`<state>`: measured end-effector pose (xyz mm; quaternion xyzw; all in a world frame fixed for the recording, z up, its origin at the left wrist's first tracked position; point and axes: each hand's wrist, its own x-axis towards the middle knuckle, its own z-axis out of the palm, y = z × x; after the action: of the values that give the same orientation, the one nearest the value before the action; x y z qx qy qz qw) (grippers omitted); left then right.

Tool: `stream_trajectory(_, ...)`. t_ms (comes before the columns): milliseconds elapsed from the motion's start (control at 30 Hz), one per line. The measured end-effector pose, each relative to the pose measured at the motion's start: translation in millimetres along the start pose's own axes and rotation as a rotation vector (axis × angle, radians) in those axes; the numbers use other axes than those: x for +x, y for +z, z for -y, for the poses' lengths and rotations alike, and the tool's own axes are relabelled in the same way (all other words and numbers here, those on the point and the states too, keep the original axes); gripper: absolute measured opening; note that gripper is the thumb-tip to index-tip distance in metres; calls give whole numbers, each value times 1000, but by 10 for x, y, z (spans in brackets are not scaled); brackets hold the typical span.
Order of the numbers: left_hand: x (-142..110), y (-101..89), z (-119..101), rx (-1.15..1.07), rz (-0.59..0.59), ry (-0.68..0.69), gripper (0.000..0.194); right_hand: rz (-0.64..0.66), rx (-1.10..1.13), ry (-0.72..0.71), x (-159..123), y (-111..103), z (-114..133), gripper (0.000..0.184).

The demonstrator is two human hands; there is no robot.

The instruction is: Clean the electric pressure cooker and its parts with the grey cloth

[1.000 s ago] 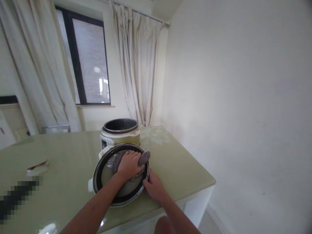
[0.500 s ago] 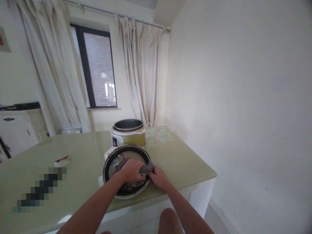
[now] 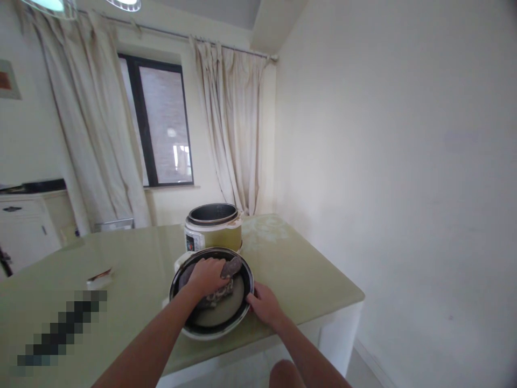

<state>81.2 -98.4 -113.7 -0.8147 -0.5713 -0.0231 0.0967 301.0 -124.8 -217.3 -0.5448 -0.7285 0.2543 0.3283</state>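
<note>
Left hand (image 3: 207, 277): closed over a bunched grey cloth, a wad of it poking out at the hand's two o'clock.
Cooker lid (image 3: 220, 319): tilted, black-ringed inner side toward the person, near the table edge (image 3: 226, 356).
Electric cooker (image 3: 220, 237): uncovered, just beyond, at the lid's twelve.
Grey cloth (image 3: 221, 293): against the lid's inside, under the left hand.
Right hand (image 3: 265, 305): pinching the lid's rim around three o'clock.

Room in home, by look of it: long cream curtains (image 3: 234, 118) on rod (image 3: 169, 33), dark-framed window (image 3: 165, 124), white cabinet (image 3: 22, 223) with drawer, wall picture (image 3: 8, 81), ceiling lamps (image 3: 125, 4), household cooker (image 3: 222, 235) on green-topped table (image 3: 311, 275).
</note>
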Motion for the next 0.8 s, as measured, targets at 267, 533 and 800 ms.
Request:
stream_trajectory(267, 470, 155, -407, -76, -47, -81, 46, -26, -47, 66, 38, 19, -46, 26)
stream_trajectory(533, 374, 202, -421, -230, 54, 98, 50, -61, 89, 47, 54, 30, -123, 21)
stream_trajectory(800, 224, 166, -514, -292, 73, 118, 51, -161, 369, 9, 43, -13, -137, 31)
